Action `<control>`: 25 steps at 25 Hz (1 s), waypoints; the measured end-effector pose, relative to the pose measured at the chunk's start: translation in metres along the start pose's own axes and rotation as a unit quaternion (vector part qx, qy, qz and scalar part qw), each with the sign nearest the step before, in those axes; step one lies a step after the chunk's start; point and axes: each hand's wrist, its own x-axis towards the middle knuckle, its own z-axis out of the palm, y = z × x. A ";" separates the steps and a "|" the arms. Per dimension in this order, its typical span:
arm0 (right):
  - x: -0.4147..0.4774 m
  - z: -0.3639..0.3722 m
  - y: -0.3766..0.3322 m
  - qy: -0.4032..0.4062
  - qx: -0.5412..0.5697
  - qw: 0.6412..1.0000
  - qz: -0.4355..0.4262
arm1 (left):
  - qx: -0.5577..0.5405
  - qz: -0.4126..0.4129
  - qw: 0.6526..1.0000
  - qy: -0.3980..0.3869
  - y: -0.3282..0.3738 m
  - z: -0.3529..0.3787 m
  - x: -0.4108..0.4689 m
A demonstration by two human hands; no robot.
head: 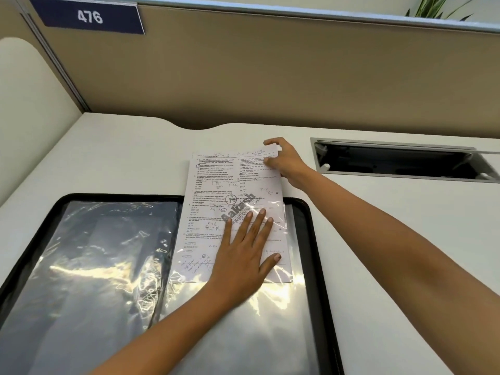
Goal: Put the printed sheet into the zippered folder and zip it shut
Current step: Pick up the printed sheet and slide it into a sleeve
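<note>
Lying open and flat on the white desk (pixel 135 152): zippered folder (pixel 121 197), black rim all round, clear sleeves (pixel 94 253) glaring on both halves. Over the folder's right half and running past its far edge onto the desk: printed sheet (pixel 216 190), slightly tilted, roughly its near half within the folder's outline. Seemingly tucked under the right half's clear film at its near end, though hard to confirm through the glare. Pressed flat on the sheet inside the folder's right half: left hand (pixel 243 255), fingers straight and spread, clasping nothing. Beyond the folder's far edge: right hand (pixel 289 163), pinching the sheet's far right corner between thumb and fingers. Right of the folder, well apart: open cable slot (pixel 392 161) sunk in the desk. Behind the folder: tan partition (pixel 270 77) with a blue plate (pixel 89 17) reading 476.
</note>
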 end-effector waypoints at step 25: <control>-0.010 0.032 -0.015 -0.110 -0.360 0.912 -0.167 | -0.007 0.016 1.000 0.006 -0.002 0.005 -0.001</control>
